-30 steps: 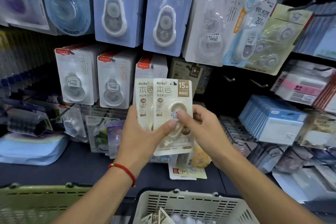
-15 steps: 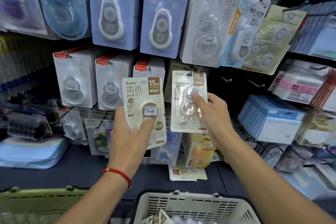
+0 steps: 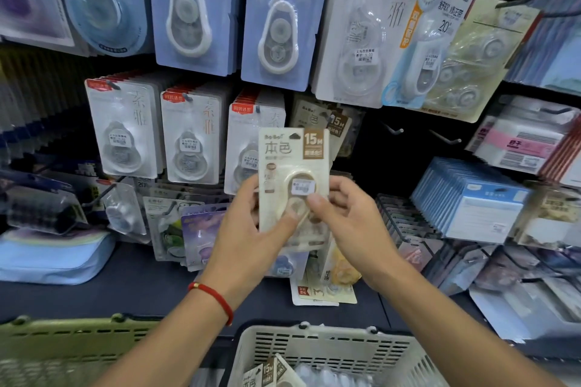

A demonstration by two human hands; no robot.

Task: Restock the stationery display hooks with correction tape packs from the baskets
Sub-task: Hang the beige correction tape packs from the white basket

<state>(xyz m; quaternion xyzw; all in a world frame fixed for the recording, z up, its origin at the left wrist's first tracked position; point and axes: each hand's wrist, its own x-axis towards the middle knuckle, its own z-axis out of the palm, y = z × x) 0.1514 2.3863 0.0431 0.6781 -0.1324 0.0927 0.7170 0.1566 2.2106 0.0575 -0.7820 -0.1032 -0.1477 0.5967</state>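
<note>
Head view, left to right. Green basket [image 3: 63,342] sits low at the left edge. My left hand [image 3: 248,239] grips the cream correction tape pack [image 3: 292,179] by its lower left edge, thumb pressed on the plastic bubble. The pack is upright in front of the display, just below the hook [image 3: 330,118] that already carries a matching pack [image 3: 327,129]. My right hand [image 3: 355,223] pinches the pack's right side, thumb on the price sticker. White basket [image 3: 330,352] below holds more packs. Handling guess: light, thin card that flexes, slick bubble that could dent. I'd grip the card edges low, keep the top hang hole clear, and feed that onto the hook. Two bare hooks [image 3: 440,137] sit further right.
</note>
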